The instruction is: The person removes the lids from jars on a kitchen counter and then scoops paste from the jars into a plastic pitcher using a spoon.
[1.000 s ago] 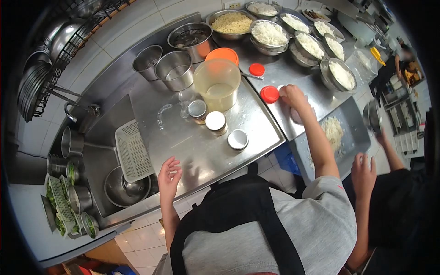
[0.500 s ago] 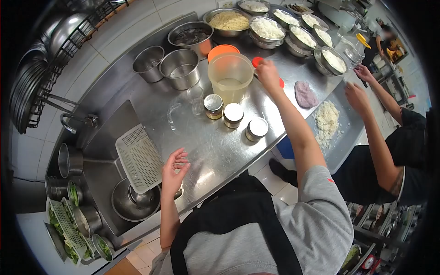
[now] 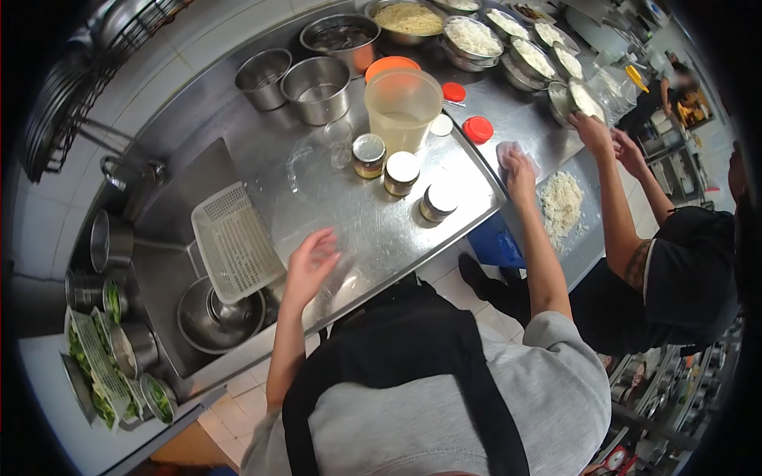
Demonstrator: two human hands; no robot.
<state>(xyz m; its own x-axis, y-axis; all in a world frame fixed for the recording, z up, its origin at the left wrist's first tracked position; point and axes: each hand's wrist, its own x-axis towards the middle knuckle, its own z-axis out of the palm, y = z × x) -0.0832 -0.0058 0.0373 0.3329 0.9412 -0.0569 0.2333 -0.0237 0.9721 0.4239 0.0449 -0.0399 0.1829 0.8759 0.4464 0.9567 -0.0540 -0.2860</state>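
At the left, a basket [image 3: 236, 246] leans over the sink [image 3: 171, 274], and the left hand [image 3: 312, 258] hangs above the counter [image 3: 349, 218], its fingers loosely parted. Three jars, the nearest jar [image 3: 437, 203] standing close to the front edge, sit by a cloudy tub [image 3: 403, 103], with a white lid [image 3: 441, 125] and a red lid [image 3: 478, 129] to their right. Further right, the right hand [image 3: 521, 178] lies over the cloth [image 3: 502, 153] beside the rice [image 3: 561, 208], fingers touching it, though whether they clamp it I cannot tell, and a co-worker's hands [image 3: 591, 133] are near a bowl [image 3: 559, 103].
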